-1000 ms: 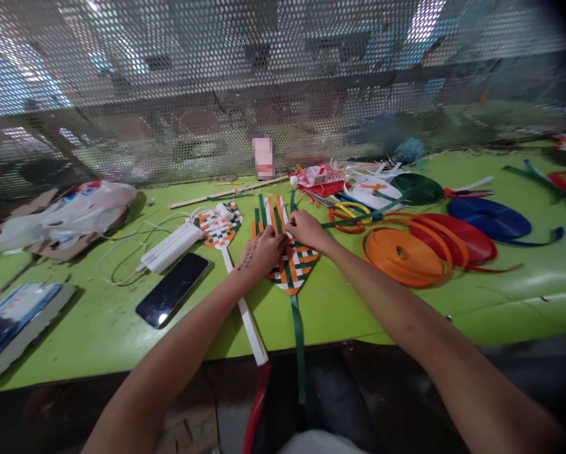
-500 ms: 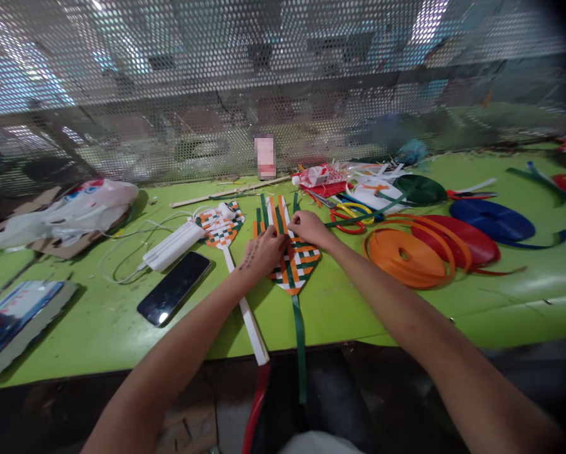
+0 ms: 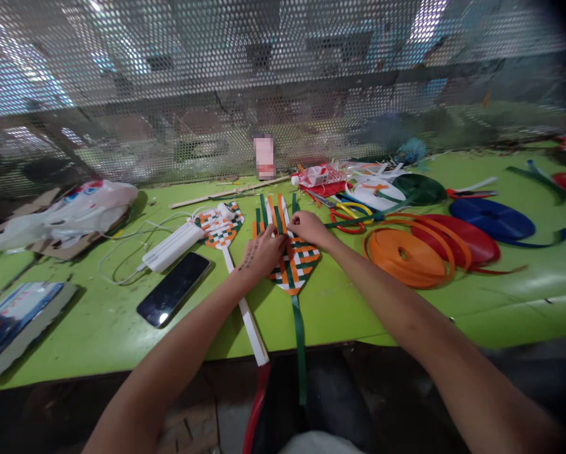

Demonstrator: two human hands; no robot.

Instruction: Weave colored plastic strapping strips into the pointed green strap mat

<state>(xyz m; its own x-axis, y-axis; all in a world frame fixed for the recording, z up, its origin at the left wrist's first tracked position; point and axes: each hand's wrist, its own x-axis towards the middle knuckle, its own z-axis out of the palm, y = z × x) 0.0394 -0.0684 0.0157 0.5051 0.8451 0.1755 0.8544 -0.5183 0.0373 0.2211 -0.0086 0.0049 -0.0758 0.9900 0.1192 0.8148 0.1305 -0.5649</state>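
Note:
A leaf-shaped woven piece of orange, white and green plastic strips lies on the table, loose strip ends pointing away from me. My left hand pinches strips at its left-middle part, fingers closed. Across from it, my right hand is closed in a pinch at the right upper edge; the fingertips cover what they grip. A green strip runs out to the right from behind this hand. From the piece's tip a green tail hangs over the table edge. A smaller woven fan with a white handle lies to the left.
To the right are scissors and an orange strip coil, with red, blue, green and white coils around. A phone, a white power strip and a plastic bag lie left. A perforated metal screen stands behind.
My left fingers have shifted very slightly over the strips. My right hand keeps nearly the same place, and the woven piece has not moved.

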